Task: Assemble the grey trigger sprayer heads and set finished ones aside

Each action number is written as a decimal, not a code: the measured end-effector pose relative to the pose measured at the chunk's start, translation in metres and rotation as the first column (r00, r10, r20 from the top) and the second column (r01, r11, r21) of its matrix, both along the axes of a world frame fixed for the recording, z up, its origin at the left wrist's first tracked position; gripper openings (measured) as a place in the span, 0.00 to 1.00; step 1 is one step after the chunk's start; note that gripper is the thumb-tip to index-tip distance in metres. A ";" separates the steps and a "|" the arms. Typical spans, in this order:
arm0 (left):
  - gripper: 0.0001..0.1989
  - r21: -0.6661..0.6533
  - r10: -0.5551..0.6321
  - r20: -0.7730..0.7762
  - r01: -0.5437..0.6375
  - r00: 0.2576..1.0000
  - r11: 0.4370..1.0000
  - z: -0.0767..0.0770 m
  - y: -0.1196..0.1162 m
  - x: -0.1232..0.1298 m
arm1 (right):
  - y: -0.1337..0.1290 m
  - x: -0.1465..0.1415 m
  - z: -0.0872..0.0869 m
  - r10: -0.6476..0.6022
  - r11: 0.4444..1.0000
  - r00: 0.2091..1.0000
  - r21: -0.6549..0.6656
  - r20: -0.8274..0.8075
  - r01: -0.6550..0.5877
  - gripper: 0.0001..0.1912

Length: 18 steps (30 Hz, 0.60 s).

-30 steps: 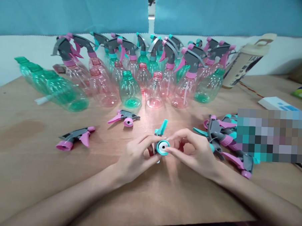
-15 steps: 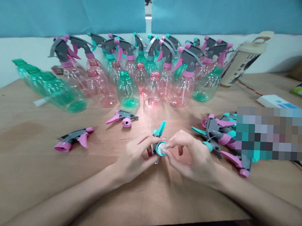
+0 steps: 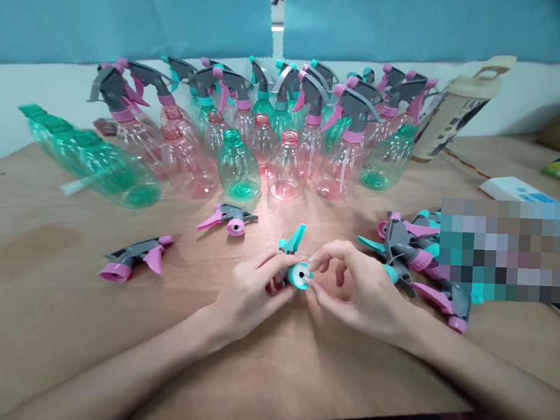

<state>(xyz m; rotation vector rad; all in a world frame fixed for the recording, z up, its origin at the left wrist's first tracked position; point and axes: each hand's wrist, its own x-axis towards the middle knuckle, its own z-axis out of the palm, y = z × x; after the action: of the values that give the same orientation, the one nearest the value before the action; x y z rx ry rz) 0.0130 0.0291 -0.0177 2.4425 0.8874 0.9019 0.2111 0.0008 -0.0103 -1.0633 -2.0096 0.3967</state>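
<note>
Near the middle of the table, my left hand [image 3: 253,289] grips a teal and grey spray head [image 3: 300,275] with its collar opening facing up. A white disc with a dark central hole shows inside the collar. My right hand [image 3: 357,291] is at the collar's right side, thumb and forefinger at its rim; whether something small is pinched there cannot be made out. A pink and grey spray head [image 3: 235,219] lies beyond my left hand, and another [image 3: 136,257] lies farther left.
Clear pink and green bottles [image 3: 239,168] stand across the back, several with spray heads on. A pile of spray heads [image 3: 403,246] lies at right, partly pixelated. A beige tumbler [image 3: 455,115] and a white box [image 3: 517,190] are behind it.
The white disc now shows its dark hole, where my right fingertips covered more of it before. My right fingers have shifted slightly off the disc toward the rim.
</note>
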 end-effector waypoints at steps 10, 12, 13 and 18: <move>0.15 0.061 0.020 0.009 -0.021 1.000 0.998 0.001 0.000 0.000 | -0.002 -0.002 0.001 -0.045 0.996 0.999 0.074 0.031 0.042 0.19; 0.14 0.074 0.012 0.013 -0.013 1.000 0.997 0.001 0.000 0.001 | -0.002 -0.003 0.001 -0.044 0.996 0.998 0.074 0.035 0.042 0.19; 0.14 0.079 0.005 0.015 -0.007 1.000 0.997 0.001 0.000 0.001 | -0.002 -0.003 0.001 -0.041 0.997 0.999 0.069 0.035 0.039 0.19; 0.15 0.098 -0.021 0.013 0.019 1.000 0.995 0.000 0.000 0.001 | -0.002 -0.003 0.001 -0.030 0.999 0.999 0.028 0.012 0.029 0.17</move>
<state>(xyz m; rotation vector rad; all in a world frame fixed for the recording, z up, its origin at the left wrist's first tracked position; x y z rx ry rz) 0.0135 0.0287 -0.0178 2.5201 0.8307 0.9757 0.2078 -0.0008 -0.0090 -1.0793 -2.0024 0.3463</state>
